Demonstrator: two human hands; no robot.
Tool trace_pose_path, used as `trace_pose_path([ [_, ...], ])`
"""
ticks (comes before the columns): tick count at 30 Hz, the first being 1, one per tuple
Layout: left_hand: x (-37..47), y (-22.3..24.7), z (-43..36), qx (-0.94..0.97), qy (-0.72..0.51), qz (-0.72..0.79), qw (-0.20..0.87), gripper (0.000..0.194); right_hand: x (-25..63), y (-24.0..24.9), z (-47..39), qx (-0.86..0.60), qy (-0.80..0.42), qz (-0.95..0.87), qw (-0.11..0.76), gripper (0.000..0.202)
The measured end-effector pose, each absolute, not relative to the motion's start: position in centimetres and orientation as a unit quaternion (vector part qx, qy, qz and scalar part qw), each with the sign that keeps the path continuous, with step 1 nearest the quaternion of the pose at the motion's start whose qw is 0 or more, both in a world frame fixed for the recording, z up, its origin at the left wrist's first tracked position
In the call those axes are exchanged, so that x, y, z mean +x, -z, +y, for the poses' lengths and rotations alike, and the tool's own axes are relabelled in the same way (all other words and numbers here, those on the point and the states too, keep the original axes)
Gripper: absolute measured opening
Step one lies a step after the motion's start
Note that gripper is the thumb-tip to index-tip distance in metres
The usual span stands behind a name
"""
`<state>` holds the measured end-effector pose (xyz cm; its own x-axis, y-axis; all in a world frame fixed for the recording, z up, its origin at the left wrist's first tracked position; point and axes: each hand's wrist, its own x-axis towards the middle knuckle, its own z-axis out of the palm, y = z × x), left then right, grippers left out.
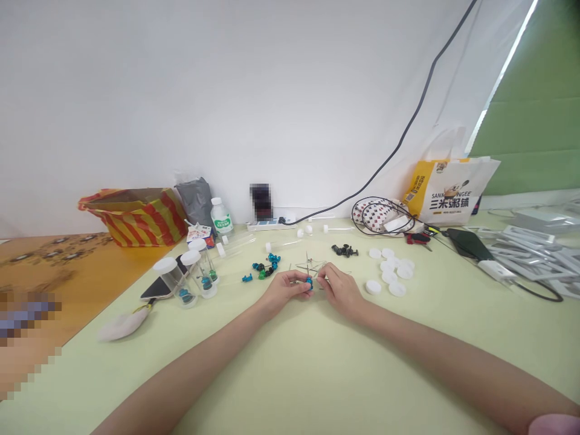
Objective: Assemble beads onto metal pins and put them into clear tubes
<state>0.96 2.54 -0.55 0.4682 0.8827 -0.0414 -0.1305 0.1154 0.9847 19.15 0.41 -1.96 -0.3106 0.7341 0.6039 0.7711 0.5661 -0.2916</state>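
My left hand (286, 291) pinches a small blue part (309, 282) from which a thin metal rod (307, 261) stands upright. Just right of it, my right hand (339, 290) has its fingers bent together beside the part; whatever they hold is too small to make out. Thin metal rods (312, 266) lie on the table behind my hands. Blue and green parts (267, 266) are piled to the left, with one blue piece (247, 278) apart. Black parts (345, 250) lie behind my right hand, and round white caps (388, 269) are to its right.
Capped clear tubes (185, 294) stand at the left near a phone (158, 289). More clear tubes (330, 229) lie at the back. A bottle (222, 215), striped bag (136, 217), coiled cable (385, 232), paper bag (453, 193) and white frames (530, 254) line the table's far side.
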Motion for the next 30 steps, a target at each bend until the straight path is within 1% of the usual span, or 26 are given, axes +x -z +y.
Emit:
trace_pose_path([
  [18,1.03,0.55,2.54,0.548,-0.38,0.351,0.658,0.034,19.04,1.85,0.44,-0.492,0.031,-0.8,0.342,0.019],
  [26,0.85,0.65,2.46,0.557,-0.379,0.349,0.651,0.035,19.18,1.88,0.49,-0.472,-0.001,-0.802,0.367,0.015],
  [30,0.89,0.65,2.47,0.558,-0.38,0.345,0.653,0.034,19.37,2.16,0.71,-0.433,-0.036,-0.807,0.4,0.015],
])
